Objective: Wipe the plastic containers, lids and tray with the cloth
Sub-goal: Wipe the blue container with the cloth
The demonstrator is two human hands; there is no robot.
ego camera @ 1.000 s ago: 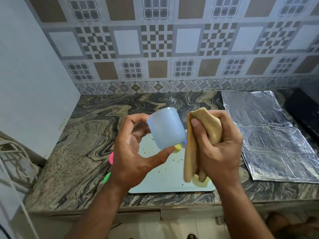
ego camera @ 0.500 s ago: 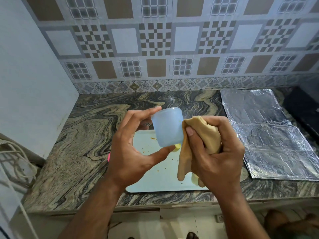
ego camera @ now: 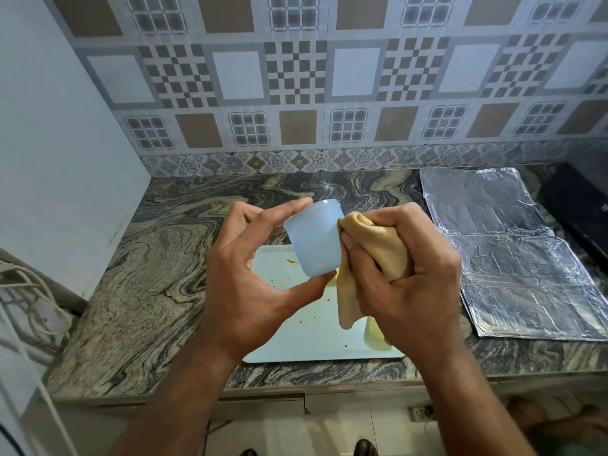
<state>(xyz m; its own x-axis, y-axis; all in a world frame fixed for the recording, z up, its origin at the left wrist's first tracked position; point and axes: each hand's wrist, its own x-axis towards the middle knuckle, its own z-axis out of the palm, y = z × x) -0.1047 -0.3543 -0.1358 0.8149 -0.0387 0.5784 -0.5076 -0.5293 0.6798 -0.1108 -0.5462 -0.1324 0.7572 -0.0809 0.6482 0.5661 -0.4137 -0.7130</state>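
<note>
Item: small translucent pale-blue plastic container [ego camera: 314, 240], tub-shaped, held in the air above the flat white rectangular tray [ego camera: 289, 343], which lies on the marbled stone table [ego camera: 138, 291]. Holder: left hand [ego camera: 253, 278], its fingers closed on the container, thumb under the lower end, fingertips on the upper end. Wiping tool: bunched tan cloth [ego camera: 375, 258], clenched in the fist of the right hand [ego camera: 408, 278], its upper fold touching the container's right wall, a loose tail hanging down. Orientation: long axis near upright, leaning a little left at the top; wider end up, narrower end down; which end is the mouth cannot be told. Handling advice, as judgement: turn the container between thumb and fingertips while the cloth presses along the wall, then do both ends; grip at the ends only, so the wall is free. Remaining: tray carries orange crumbs [ego camera: 291, 261]; a pale yellow piece [ego camera: 375, 335] lies partly hidden under the right hand. Adjacent: crinkled foil sheet [ego camera: 513, 258], right.
</note>
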